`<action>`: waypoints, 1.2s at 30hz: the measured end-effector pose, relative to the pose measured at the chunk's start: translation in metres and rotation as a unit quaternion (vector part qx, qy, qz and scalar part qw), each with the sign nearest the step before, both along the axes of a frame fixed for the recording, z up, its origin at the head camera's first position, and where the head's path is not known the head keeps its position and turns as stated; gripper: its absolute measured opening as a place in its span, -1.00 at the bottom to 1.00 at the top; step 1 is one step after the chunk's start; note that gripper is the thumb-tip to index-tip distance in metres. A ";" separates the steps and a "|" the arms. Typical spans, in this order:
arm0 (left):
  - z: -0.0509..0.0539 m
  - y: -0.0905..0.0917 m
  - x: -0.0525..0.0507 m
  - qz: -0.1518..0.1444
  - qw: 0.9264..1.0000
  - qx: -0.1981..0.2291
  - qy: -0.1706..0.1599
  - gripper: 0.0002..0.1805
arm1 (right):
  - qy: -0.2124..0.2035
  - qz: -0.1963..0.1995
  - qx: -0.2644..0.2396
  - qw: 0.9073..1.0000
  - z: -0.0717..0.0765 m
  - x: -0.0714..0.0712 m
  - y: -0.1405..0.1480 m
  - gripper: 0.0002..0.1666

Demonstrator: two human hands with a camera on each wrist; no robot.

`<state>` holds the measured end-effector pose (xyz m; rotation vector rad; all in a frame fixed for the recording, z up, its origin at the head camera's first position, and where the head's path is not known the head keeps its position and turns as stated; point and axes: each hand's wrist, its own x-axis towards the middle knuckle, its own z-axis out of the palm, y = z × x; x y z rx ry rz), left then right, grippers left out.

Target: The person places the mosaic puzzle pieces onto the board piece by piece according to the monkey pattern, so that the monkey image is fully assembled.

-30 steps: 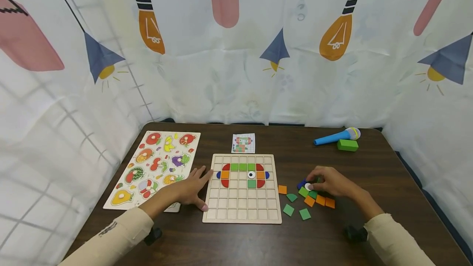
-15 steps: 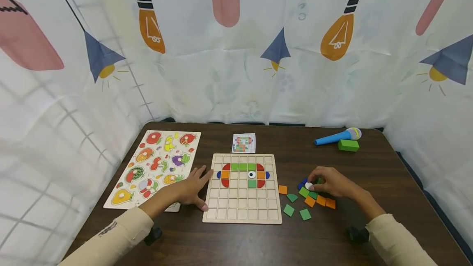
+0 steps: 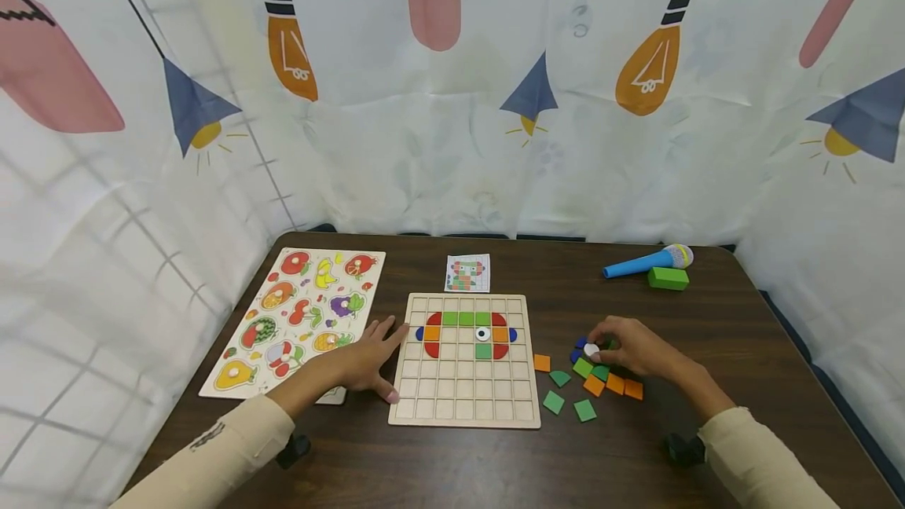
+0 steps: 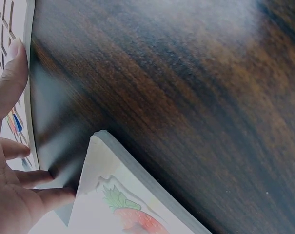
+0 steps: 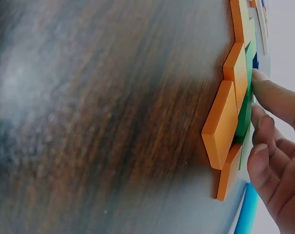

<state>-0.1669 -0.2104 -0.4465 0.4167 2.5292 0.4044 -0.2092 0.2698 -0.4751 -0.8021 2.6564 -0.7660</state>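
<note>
A wooden grid board [image 3: 463, 407] lies in the middle, with red, green, orange and blue pieces and one white eye piece [image 3: 482, 334] in its upper half. My left hand [image 3: 364, 361] rests at its left edge, fingers spread and thumb on the rim; the left wrist view shows the same hand [image 4: 13, 195]. Over the loose pieces right of the board, my right hand [image 3: 625, 348] has bent fingers and pinches a white round piece [image 3: 591, 349] at the thumb tip. In the right wrist view this hand [image 5: 281, 146] is beside orange pieces [image 5: 220, 126].
A fruit puzzle board [image 3: 243, 356] lies on the left. Behind the grid board is a small pattern card [image 3: 467, 273]. A blue toy microphone [image 3: 636, 264] and a green block [image 3: 668, 279] lie at the back right. Green squares [image 3: 584, 410] are near the board's right side.
The white round piece at my right fingertips has shifted slightly away from me, showing more blue beside it. My left hand stays on the board's edge.
</note>
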 end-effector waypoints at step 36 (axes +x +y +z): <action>0.003 0.001 0.002 -0.005 1.000 -0.002 0.008 0.27 | 0.003 0.007 -0.020 1.000 0.002 0.014 -0.007 -0.63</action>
